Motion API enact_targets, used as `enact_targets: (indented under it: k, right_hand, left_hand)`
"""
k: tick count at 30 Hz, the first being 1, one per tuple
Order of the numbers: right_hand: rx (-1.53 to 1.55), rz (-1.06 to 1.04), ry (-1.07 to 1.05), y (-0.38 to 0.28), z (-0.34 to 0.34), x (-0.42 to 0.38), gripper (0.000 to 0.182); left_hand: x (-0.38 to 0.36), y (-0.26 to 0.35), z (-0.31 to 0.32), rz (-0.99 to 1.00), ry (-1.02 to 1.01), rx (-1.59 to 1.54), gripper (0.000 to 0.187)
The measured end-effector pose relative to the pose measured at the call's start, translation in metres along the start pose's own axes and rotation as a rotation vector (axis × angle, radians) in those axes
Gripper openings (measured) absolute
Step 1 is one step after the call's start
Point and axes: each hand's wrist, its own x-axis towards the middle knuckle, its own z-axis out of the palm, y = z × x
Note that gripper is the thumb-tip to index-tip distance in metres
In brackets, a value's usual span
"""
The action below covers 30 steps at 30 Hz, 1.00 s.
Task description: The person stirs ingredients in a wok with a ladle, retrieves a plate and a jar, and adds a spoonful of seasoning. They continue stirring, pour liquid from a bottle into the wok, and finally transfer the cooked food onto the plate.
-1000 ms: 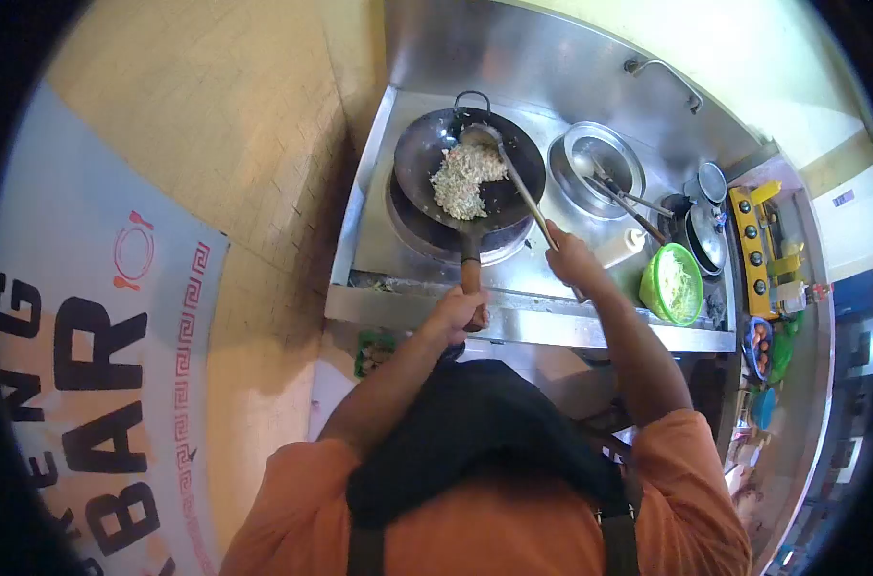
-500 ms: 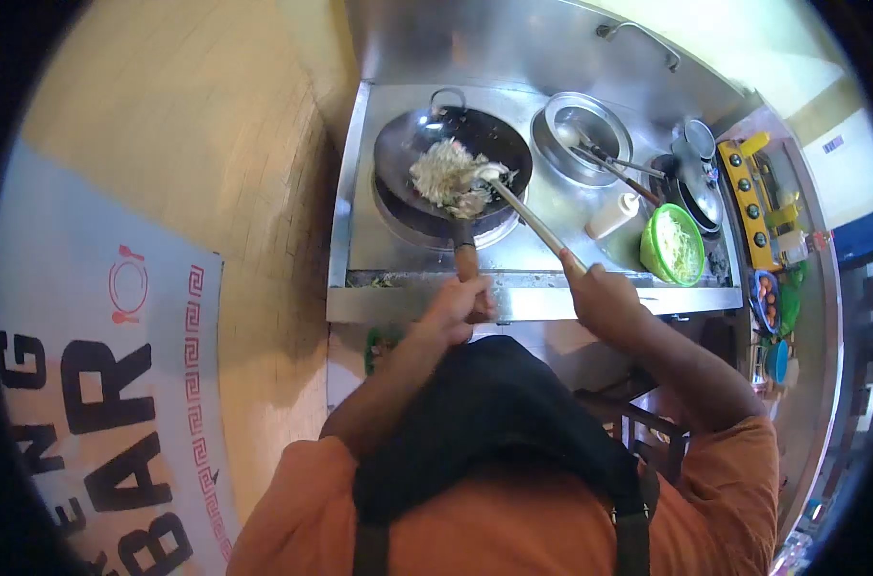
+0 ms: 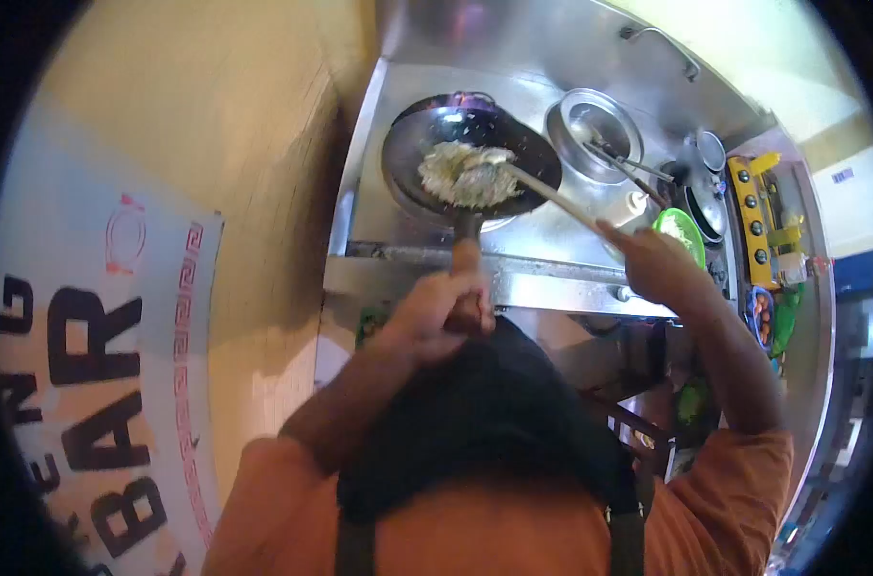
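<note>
A steel backsplash, brightened by reflected light, rose beneath a pale yellow wall; a banner lettered "BAR" occupied the far left, and a counter lined the right.

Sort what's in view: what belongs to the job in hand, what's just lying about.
Apparently in the job:
wok, its handle in the left hand
ladle, in the right hand
food in the wok

Seemingly lying about, not held:
steel pot with utensils
squeeze bottle
green bowl of pale shreds
yellow unit with knobs
</note>
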Motion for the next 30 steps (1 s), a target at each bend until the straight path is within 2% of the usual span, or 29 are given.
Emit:
enact_targets:
  k: [2, 6, 10, 13, 16, 17, 18, 19, 21, 22, 24, 25, 27, 28, 30]
  right_hand:
    - [-0.08, -0.057, 0.226, 0.03, 0.011, 0.02, 0.061]
    - [-0.111, -0.003, 0.25, 0.046, -0.016, 0.028, 0.061]
    - [-0.082, 0.051, 0.224, 0.06, -0.027, 0.017, 0.062]
    - [-0.127, 0.036, 0.213, 0.052, -0.01, 0.02, 0.062]
    - [0.119, 0.104, 0.21, 0.057, 0.067, 0.083, 0.057]
    - [0.259, 0.166, 0.143, 0.049, 0.07, 0.099, 0.055]
    - [0.458, 0.12, 0.13, 0.051, 0.08, 0.11, 0.057]
    - [0.503, -0.002, 0.311, 0.059, 0.11, 0.128, 0.06]
    - [0.559, -0.009, 0.424, 0.04, 0.113, 0.148, 0.06]
    - [0.569, -0.005, 0.418, 0.025, 0.105, 0.162, 0.06]
    - [0.677, 0.1, 0.217, 0.006, 0.081, 0.185, 0.063]
    - [0.682, 0.102, 0.218, 0.003, 0.076, 0.18, 0.063]
    - [0.31, -0.016, 0.069, -0.007, 0.074, 0.154, 0.064]
    - [0.226, -0.077, 0.063, -0.008, 0.069, 0.121, 0.061]
    - [0.125, 0.023, -0.015, -0.018, 0.05, 0.061, 0.058]
  left_hand:
    - [0.02, -0.002, -0.005, 0.01, 0.017, -0.029, 0.011]
    - [0.074, 0.002, -0.061, -0.013, 0.001, -0.051, 0.012]
    - [0.093, -0.001, -0.068, 0.025, -0.038, -0.019, 0.011]
    - [0.098, -0.007, -0.079, 0.056, -0.009, 0.013, 0.011]
    - [0.107, -0.017, -0.095, 0.054, 0.003, 0.066, 0.013]
    - [0.109, -0.019, -0.097, 0.062, 0.02, 0.086, 0.014]
    - [0.112, -0.018, -0.099, 0.076, 0.04, 0.102, 0.016]
    - [0.117, -0.017, -0.102, 0.09, 0.045, 0.097, 0.016]
    - [0.12, -0.026, -0.11, 0.125, 0.053, 0.124, 0.019]
    - [0.119, -0.028, -0.111, 0.116, 0.06, 0.125, 0.019]
    - [0.121, -0.028, -0.11, 0.137, 0.062, 0.134, 0.019]
    - [0.122, -0.022, -0.11, 0.135, 0.064, 0.139, 0.019]
    - [0.121, -0.012, -0.115, 0.037, 0.134, 0.202, 0.018]
    - [0.122, -0.009, -0.117, 0.021, 0.135, 0.193, 0.018]
    - [0.119, -0.003, -0.119, 0.011, 0.176, 0.066, 0.017]
